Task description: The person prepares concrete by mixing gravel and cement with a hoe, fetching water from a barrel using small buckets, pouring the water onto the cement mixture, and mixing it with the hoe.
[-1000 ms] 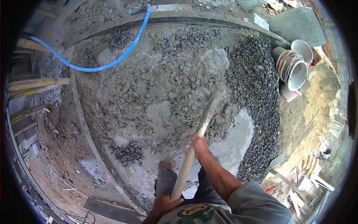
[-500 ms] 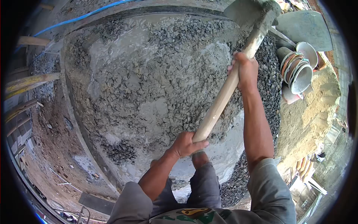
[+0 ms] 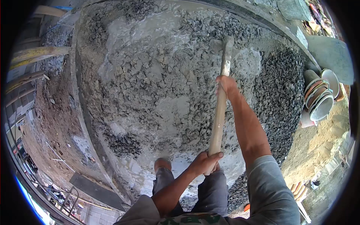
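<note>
The right hand (image 3: 227, 84) and left hand (image 3: 204, 163) wrap their fingers tight round the hoe (image 3: 217, 123), whose head is down in the wet concrete (image 3: 146, 86), near the far curb (image 3: 276, 31). Best to hold firm and pull evenly. Gravel (image 3: 282, 86) along the right side may snag it; buckets (image 3: 321, 107) stand beyond.

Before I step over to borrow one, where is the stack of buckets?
In the head view, the stack of buckets is near the right edge, just right of the dark gravel and below the grey-green panel.
</note>
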### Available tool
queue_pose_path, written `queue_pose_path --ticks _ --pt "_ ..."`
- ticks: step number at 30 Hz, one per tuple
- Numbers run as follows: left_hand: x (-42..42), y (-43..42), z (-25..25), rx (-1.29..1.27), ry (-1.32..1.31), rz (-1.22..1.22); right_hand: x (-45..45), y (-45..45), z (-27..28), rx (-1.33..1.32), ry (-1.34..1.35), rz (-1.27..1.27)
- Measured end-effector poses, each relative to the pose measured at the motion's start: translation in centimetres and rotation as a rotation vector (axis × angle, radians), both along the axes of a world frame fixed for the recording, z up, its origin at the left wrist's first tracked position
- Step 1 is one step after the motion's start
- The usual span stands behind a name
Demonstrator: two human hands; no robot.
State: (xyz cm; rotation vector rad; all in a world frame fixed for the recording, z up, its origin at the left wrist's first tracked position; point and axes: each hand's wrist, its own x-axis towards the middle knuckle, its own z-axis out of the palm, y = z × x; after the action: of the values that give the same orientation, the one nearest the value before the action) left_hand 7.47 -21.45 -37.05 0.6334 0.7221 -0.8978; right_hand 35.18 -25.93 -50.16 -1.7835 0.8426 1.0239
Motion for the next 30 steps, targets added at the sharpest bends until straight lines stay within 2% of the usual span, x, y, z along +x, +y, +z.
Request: queue_pose_path --ticks 1,6,8,10,12,13,15,17,19,20,21,23,25,28,30 --pt "-0.6 0.5 -0.4 -0.044 -0.029 0.037 -0.4 0.2 0.0 0.001 -0.014 -0.001" --pt "-5.7 4.9 -0.7 0.187 -0.064 0.093 -4.9 2.9 -0.9 -0.003 -0.131 0.018" --pt "-6.7 5.6 -0.2 0.194 -0.067 0.185 -6.3 3.7 0.6 -0.03 -0.174 0.093" --pt "-7.1 6.1 0.8 0.206 -0.093 0.148 -6.8 3.6 1.6 0.002 -0.173 0.046" --pt "-8.4 7.2 2.6 0.217 -0.075 0.074 -8.1 3.1 1.9 0.014 -0.124 0.05" --pt "-9.0 7.0 3.2 0.219 -0.075 0.119 -8.7 3.6 3.2 0.041 -0.149 -0.079" --pt "-9.8 7.6 5.4 0.215 -0.065 0.089 -9.6 3.7 4.8 0.043 -0.142 -0.064" --pt "-12.8 7.9 9.0 0.194 -0.009 0.049 -13.3 3.4 7.6 0.028 -0.136 -0.038" --pt "-16.8 9.5 11.8 0.176 0.073 0.01 -18.1 3.1 9.0 0.079 -0.151 -0.151" --pt "-18.3 10.7 13.3 0.227 0.059 -0.098 -20.0 4.2 13.2 0.076 -0.154 -0.267" --pt "-19.6 11.9 14.4 0.281 0.04 -0.204 -22.6 3.3 13.1 0.151 -0.139 -0.302" --pt "-22.2 13.5 15.2 0.395 -0.039 -0.631 -27.0 2.1 14.6 0.116 -0.109 -0.394" --pt "-24.2 13.8 17.0 0.543 -0.211 -0.815 -30.2 1.0 17.2 0.183 -0.046 -0.557" --pt "-27.3 14.5 17.5 0.363 -0.176 -0.925 -31.2 0.0 22.2 0.136 -0.035 -0.582" --pt "-24.9 14.2 17.4 0.338 -0.251 -0.894 -29.6 -0.6 25.3 0.113 -0.105 -0.559"
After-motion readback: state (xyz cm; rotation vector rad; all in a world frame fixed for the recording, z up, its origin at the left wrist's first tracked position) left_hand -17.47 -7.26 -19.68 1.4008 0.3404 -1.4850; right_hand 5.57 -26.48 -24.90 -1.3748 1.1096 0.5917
